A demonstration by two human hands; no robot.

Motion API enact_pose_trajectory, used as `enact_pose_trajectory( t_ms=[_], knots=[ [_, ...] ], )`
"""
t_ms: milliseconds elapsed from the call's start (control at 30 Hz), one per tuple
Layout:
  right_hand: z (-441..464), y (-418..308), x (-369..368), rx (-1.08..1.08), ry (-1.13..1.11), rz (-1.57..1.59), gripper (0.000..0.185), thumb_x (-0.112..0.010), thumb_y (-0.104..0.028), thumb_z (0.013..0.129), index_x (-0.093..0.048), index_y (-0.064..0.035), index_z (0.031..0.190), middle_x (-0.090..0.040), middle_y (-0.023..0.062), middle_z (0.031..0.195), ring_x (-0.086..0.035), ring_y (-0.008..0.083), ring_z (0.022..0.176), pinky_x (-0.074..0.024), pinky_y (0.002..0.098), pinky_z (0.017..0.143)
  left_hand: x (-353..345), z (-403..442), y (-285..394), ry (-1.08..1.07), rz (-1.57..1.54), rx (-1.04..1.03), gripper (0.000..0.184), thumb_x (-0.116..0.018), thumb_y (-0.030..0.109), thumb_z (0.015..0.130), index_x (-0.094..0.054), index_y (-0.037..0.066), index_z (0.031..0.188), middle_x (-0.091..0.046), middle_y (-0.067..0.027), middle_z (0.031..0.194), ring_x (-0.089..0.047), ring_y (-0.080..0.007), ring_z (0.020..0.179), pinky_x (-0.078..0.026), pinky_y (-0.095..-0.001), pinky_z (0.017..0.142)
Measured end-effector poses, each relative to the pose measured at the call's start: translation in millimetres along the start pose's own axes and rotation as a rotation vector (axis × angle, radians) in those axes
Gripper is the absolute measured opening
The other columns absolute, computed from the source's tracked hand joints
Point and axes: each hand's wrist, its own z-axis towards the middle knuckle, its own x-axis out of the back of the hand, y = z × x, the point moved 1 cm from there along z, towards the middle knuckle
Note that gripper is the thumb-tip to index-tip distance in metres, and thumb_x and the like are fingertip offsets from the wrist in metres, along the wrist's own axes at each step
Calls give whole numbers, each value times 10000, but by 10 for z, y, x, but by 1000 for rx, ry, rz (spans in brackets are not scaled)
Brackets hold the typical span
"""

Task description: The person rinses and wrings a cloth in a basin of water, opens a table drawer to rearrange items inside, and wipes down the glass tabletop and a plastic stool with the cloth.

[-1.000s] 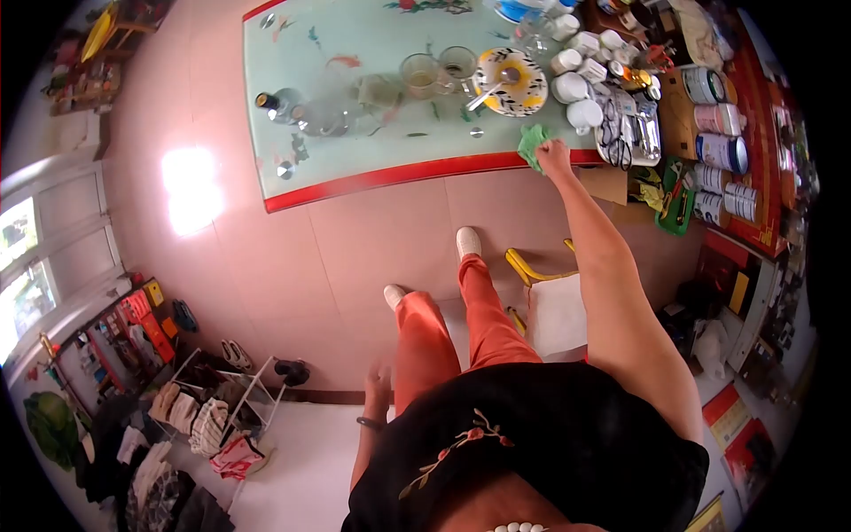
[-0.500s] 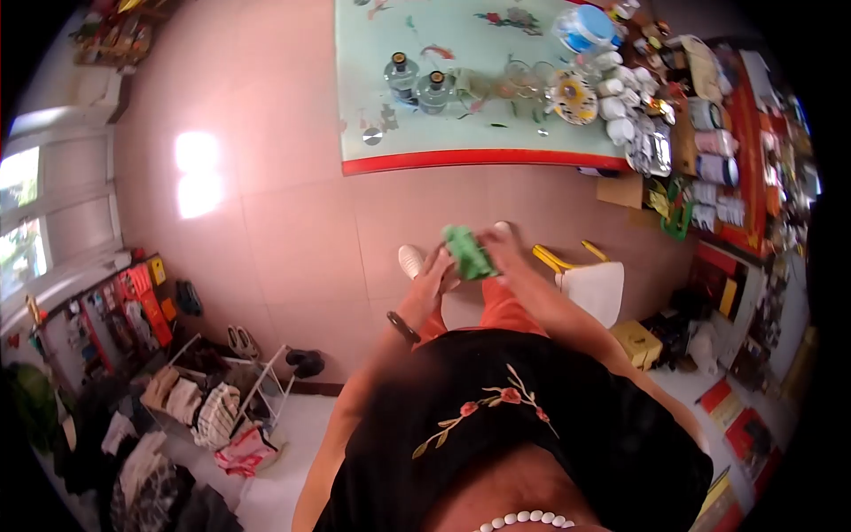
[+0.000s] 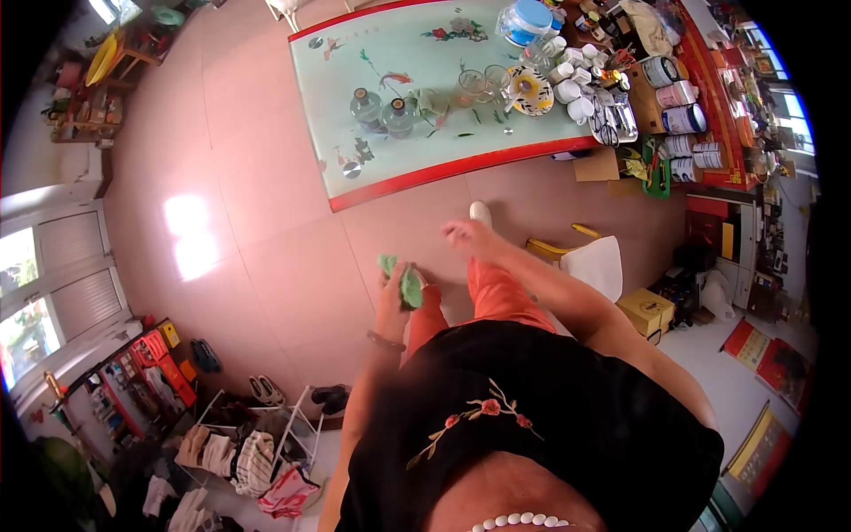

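Plainly crumpled and green, the cloth [image 3: 411, 290] in the left fingers [image 3: 396, 273].

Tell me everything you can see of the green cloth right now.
The green cloth is plain, bright green, soft-looking fabric, crumpled rather than spread flat. The left hand grips it: one end pokes up past the fingers, another part bunches out beside the hand, and the middle is partly hidden. It is held in front of the body, away from the table. The right hand is apart from it. Whether it is wet or dirty can't be told.
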Motion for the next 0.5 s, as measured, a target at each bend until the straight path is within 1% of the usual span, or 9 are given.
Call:
enact_pose_trajectory(
  t_ms=[33,67,167,200,267,333,433,467,500],
  knots=[
    [137,282,245,-48,94,52,293,-529,-127,881,-608,-9,1137,-642,70,934,-594,123,738,-507,280,666,41,34,30,24,-14,19,369,-661,355,894,-547,99,1134,-636,-89,1011,-586,-137,801,-496,-284,647],
    [273,562,496,-96,187,104,296,-538,-137,879,-612,-13,1137,-648,57,938,-598,118,721,-512,272,655,87,44,36,36,38,-27,452,-614,475,896,-544,103,1143,-636,-98,1004,-581,-134,789,-485,-270,632],
    [540,778,1281,-214,481,206,271,-558,-175,887,-619,-26,1105,-649,46,894,-606,110,695,-513,261,633,240,151,9,66,27,34,531,-525,572,907,-537,114,1174,-632,-112,1032,-581,-135,783,-486,-264,630],
    [680,885,1544,-210,550,196,264,-564,-195,894,-620,-30,1093,-648,42,888,-609,107,690,-513,255,628,208,176,0,110,49,51,616,-432,648,907,-531,121,1211,-622,-124,1069,-585,-141,773,-496,-272,625],
    [935,997,2045,-273,627,198,249,-565,-211,910,-620,-31,1073,-646,35,889,-605,101,682,-508,243,609,139,247,-69,103,-62,34,621,-412,651,912,-531,127,1224,-618,-130,1085,-590,-151,762,-503,-280,619],
    [1211,1171,2452,-206,707,201,243,-563,-204,916,-620,-26,1071,-645,34,887,-604,98,667,-501,236,594,-23,336,-156,125,-146,4,598,-378,622,938,-526,127,1240,-615,-134,1102,-600,-164,753,-508,-288,604],
    [1480,1163,2827,-151,749,213,239,-561,-167,904,-628,-4,1067,-651,59,860,-608,101,619,-486,242,549,-230,487,-362,119,-138,96,564,-381,584,953,-524,122,1242,-612,-129,1126,-604,-166,774,-511,-283,622],
    [1563,1131,2921,-135,749,216,240,-560,-150,897,-632,5,1066,-654,72,847,-610,103,599,-480,247,530,-255,552,-459,6,-236,142,488,-382,492,984,-517,117,1266,-610,-120,1145,-591,-150,801,-508,-272,658],
    [1633,1132,2978,-132,715,210,244,-556,-148,899,-631,5,1073,-655,70,851,-605,102,593,-478,249,528,-503,516,-440,10,-50,50,467,-382,463,992,-515,114,1272,-610,-112,1147,-585,-142,807,-504,-268,666]
  ],
)
